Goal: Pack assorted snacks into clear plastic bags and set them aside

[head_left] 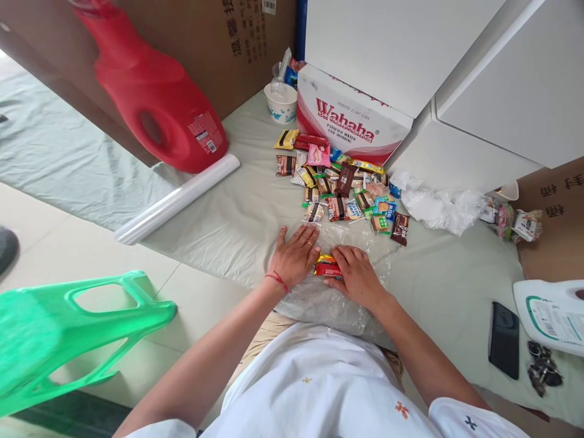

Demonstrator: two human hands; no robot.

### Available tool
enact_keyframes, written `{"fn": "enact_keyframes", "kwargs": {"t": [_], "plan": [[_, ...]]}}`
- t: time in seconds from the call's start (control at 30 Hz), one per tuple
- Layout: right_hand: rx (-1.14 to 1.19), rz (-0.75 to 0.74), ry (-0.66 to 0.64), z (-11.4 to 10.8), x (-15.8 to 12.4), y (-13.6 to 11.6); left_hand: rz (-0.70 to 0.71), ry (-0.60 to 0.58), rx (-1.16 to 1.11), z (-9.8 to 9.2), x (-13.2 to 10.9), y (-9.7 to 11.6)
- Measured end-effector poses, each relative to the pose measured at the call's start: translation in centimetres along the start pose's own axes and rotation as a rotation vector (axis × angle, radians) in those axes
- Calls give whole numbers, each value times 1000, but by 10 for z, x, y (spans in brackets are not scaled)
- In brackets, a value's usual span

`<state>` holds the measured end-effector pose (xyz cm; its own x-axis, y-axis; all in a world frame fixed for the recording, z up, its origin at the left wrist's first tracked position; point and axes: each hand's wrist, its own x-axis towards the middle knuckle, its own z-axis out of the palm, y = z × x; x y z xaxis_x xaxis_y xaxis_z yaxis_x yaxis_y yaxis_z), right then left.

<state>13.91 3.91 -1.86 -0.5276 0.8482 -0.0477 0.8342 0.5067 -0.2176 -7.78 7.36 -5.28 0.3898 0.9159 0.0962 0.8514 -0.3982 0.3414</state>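
A pale green cloth (433, 292) is covering the surface, and on clear film (314, 304) the red and yellow packets (329, 269) are lying between the hands: the left hand (294, 257) is resting loosely splayed at their 9 o'clock, while the right hand (360, 275) is curving over their 3 o'clock end, whether grasping I cannot tell. Wrapped snacks (338, 208) are lying piled just beyond at 12 to 1 o'clock, in front of a Wahaha carton (351, 115). Farther out, a film roll (177, 201) is lying at 10 o'clock and a phone (504, 340) at 4.
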Motion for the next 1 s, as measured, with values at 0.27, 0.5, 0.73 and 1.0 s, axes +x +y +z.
{"fn": "enact_keyframes", "kwargs": {"t": [0.27, 0.5, 0.73, 1.0], "plan": [[-23, 100, 62, 4, 11, -14, -15, -20, 1, -1, 1, -1], [-35, 241, 159, -12, 44, 42, -13, -4, -37, 0, 1, -2], [122, 165, -8, -14, 68, 67, -51, 212, -122, -4, -6, -8], [165, -177, 77, -43, 52, 58, 141, 118, -138, -29, 26, -12]]}}
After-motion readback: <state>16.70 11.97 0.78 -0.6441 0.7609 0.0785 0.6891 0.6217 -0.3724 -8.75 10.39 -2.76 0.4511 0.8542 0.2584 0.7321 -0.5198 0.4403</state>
